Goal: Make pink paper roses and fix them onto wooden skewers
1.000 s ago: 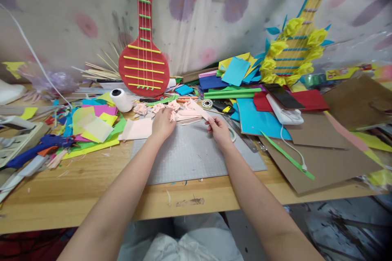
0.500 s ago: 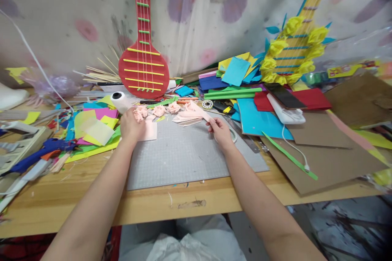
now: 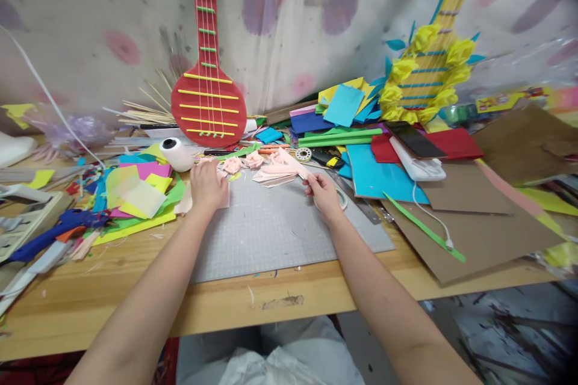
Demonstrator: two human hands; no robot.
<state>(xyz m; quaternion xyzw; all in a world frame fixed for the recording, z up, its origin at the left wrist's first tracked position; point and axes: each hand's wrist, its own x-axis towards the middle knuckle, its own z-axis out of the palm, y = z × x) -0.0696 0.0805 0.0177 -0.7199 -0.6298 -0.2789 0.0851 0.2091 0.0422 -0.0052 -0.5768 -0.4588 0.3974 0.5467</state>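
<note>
Left hand (image 3: 208, 186) is reaching palm down over a pale pink sheet (image 3: 185, 201), its fingertips hiding from view — whether they are spreading or pinching something, I cannot tell. Compared with a second ago, it is sitting farther left, so the work seems to be shifting toward that end, leaving two pink paper flowers (image 3: 232, 165) (image 3: 254, 159) showing more fully along the far edge of the cutting mat (image 3: 271, 228). To their right, folded pink strips (image 3: 272, 177) are lying in a small pile. One long strip (image 3: 292, 162) is slanting across that pile into the right hand (image 3: 324, 192), which is pinching its near end between thumb and fingers — a grip that is staying put. Both forearms are stretching forward over the worktop (image 3: 217, 307), angling inward, while a tape ring (image 3: 343, 198) is lying just beside the right wrist.
</note>
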